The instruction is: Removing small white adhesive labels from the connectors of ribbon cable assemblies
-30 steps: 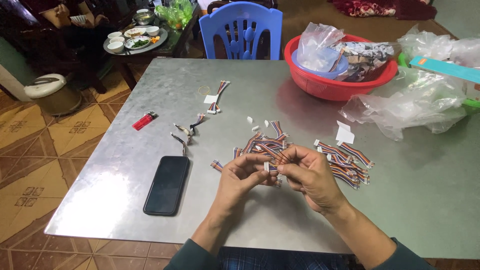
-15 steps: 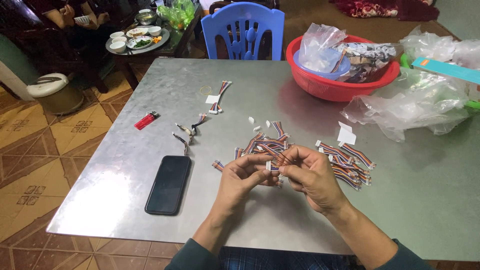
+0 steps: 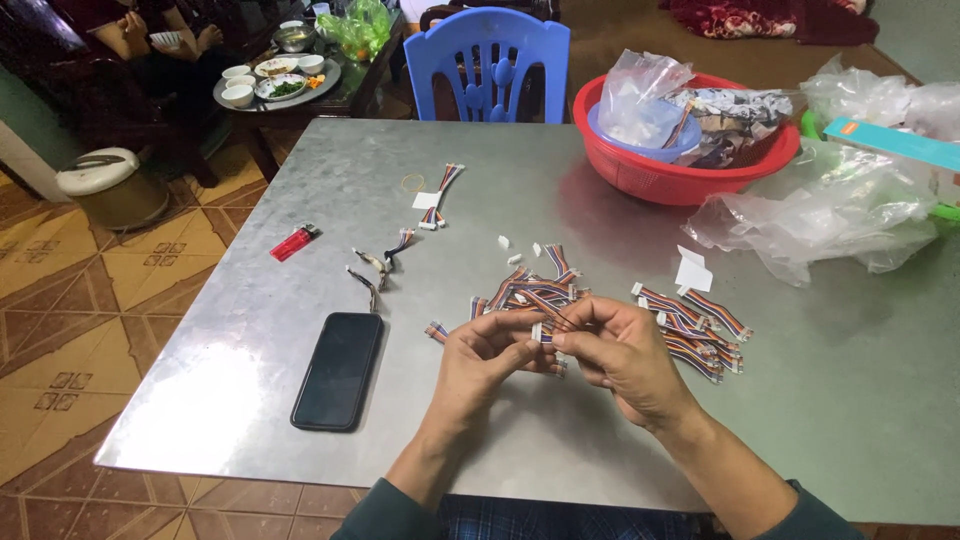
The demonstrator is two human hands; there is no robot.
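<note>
Grey metal counter [image 3: 300, 420], smooth and dully reflective, carrying all parts within reach. Red plastic basket [image 3: 640, 175], round and perforated, holds bags and a blue bowl; crumpled clear bags [image 3: 830, 215] lie beside it. Black phone [image 3: 338, 370] lies flat, face up, left of the work. Two loose piles of striped ribbon cables [image 3: 690, 325] with white plugs sit just beyond the hands (presumably as stock). Left hand [image 3: 480, 362] and right hand [image 3: 625, 355] meet at the fingertips, each grip pinched narrowly on one short cable [image 3: 545, 335], lifted above the counter.
</note>
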